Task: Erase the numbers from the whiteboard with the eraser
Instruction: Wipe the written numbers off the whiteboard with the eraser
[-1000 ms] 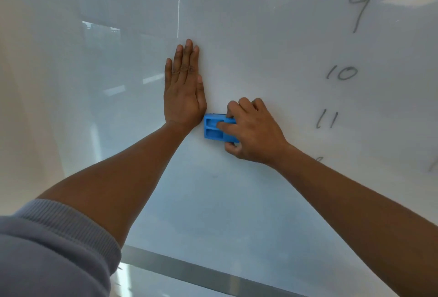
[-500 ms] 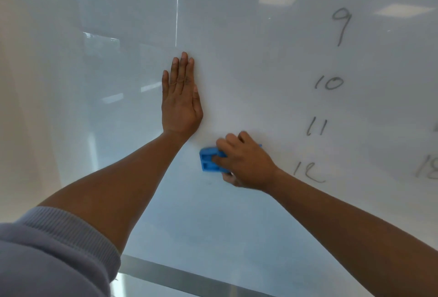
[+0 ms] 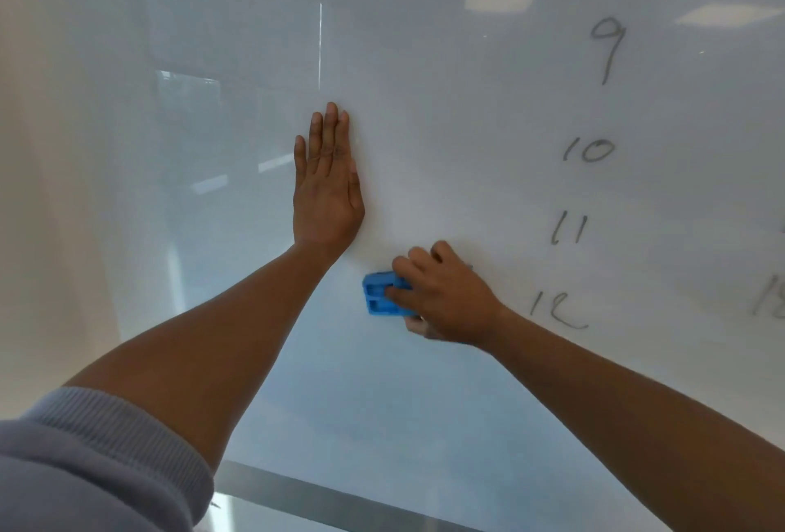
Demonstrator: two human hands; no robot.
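Note:
The whiteboard [image 3: 424,64] fills the view. My right hand [image 3: 441,298] presses a blue eraser [image 3: 380,295] flat against it, low and near the middle. My left hand [image 3: 327,187] lies flat on the board just above and left of the eraser, fingers straight and together, holding nothing. A column of handwritten numbers stands to the right: 9 [image 3: 608,49], 10 [image 3: 589,150], 11 [image 3: 569,229] and 12 [image 3: 556,310]. The 12 is right beside my right wrist. Part of another number [image 3: 771,302] is cut off at the right edge.
The board's grey metal bottom frame [image 3: 340,502] runs along the lower edge. A pale wall [image 3: 51,149] lies to the left of the board. Ceiling lights reflect in the glossy surface.
My right hand has slid the eraser down the board, from beside my left wrist to well below it. The view shifted, so the 12 came into sight. My left hand stayed flat.

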